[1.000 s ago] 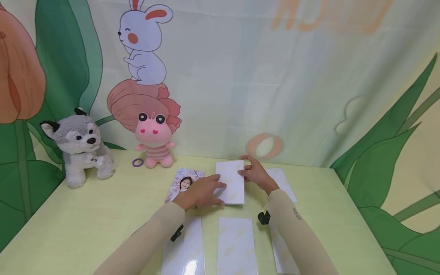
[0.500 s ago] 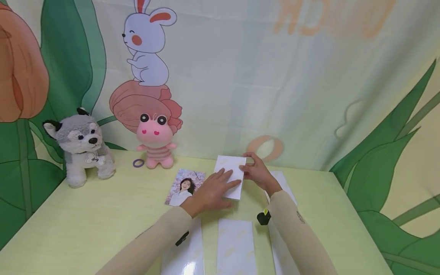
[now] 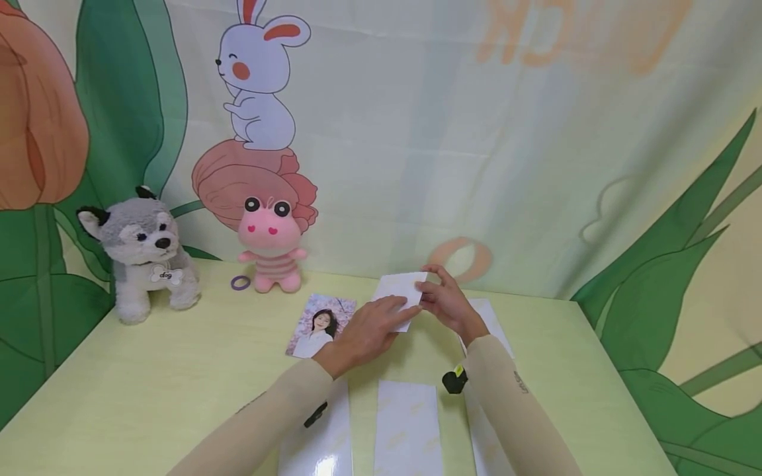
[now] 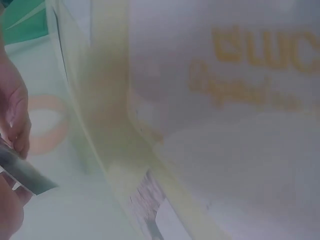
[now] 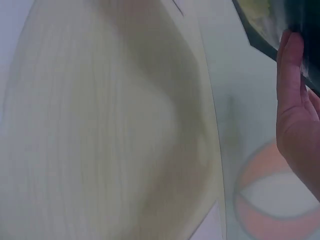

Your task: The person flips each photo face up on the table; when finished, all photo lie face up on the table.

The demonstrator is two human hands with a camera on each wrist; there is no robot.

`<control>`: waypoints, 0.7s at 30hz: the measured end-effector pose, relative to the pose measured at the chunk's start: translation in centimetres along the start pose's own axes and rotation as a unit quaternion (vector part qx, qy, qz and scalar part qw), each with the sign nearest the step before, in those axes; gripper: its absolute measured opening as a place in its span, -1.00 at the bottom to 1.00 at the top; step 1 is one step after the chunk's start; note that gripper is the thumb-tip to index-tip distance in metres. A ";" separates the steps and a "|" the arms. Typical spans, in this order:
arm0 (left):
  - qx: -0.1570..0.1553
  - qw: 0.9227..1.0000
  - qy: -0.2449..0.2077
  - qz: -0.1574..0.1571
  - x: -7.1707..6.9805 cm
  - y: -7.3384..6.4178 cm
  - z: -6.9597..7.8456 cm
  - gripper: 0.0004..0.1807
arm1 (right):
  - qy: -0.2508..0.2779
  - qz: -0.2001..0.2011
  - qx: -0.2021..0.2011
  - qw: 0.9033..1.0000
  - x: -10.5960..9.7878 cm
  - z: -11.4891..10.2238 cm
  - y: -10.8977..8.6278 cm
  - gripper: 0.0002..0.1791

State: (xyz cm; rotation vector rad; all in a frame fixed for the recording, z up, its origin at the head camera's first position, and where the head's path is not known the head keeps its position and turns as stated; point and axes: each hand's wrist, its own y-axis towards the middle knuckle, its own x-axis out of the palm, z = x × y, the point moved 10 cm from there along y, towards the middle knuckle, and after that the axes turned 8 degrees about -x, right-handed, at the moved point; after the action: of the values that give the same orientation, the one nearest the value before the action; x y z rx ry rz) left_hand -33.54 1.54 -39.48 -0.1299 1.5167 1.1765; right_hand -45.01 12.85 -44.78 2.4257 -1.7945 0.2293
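Both hands hold a photo card tilted up at the table's back middle. Its white back with faint yellow print faces the head camera. The right wrist view shows part of the card's dark green picture side. My right hand pinches its right edge. My left hand grips it from the lower left, fingers across the white back; its thumb is hidden in the head view. Left of it lies a face-up photo of a person before pink blossoms. A white card lies behind my right wrist.
Nearer the front lie a left white card, a middle white card and a right one, partly under the sleeves. A plush husky, a pink plush toy and a purple ring stand back left, before a printed curtain.
The card has been lifted and tipped back, so it looks shorter. My left hand has moved right and up over it, uncovering more of the face-up photo. The right hand keeps its pinch.
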 end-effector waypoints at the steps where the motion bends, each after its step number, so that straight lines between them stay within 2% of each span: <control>1: -0.007 1.000 -0.020 0.003 -0.2 0.1 0.0 -0.42 | 0.006 -0.006 0.001 1.000 0.3 0.0 -0.1 -0.58; 4: -0.042 0.995 -0.095 0.015 -0.7 0.5 -0.5 -0.47 | 0.026 -0.027 0.004 0.999 1.1 0.2 -0.2 -0.63; 8: -0.087 0.981 -0.170 0.032 -1.1 0.6 -1.4 -0.63 | 0.044 -0.047 0.006 0.998 1.8 0.5 -0.3 -0.80; 11: -0.098 0.977 -0.184 0.041 -1.3 0.7 -1.7 -0.70 | 0.045 -0.045 0.007 0.998 2.1 0.8 -0.4 -0.84; 21: -0.094 0.975 -0.178 0.090 -2.2 0.2 -2.1 -0.68 | 0.019 -0.046 0.010 0.999 2.6 1.0 -0.5 -0.77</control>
State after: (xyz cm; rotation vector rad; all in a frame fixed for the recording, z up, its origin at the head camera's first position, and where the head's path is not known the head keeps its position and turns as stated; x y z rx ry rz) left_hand -34.37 -0.97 -37.91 0.0912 1.1173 1.4053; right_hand -43.74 10.36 -45.30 2.4935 -1.6682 0.2834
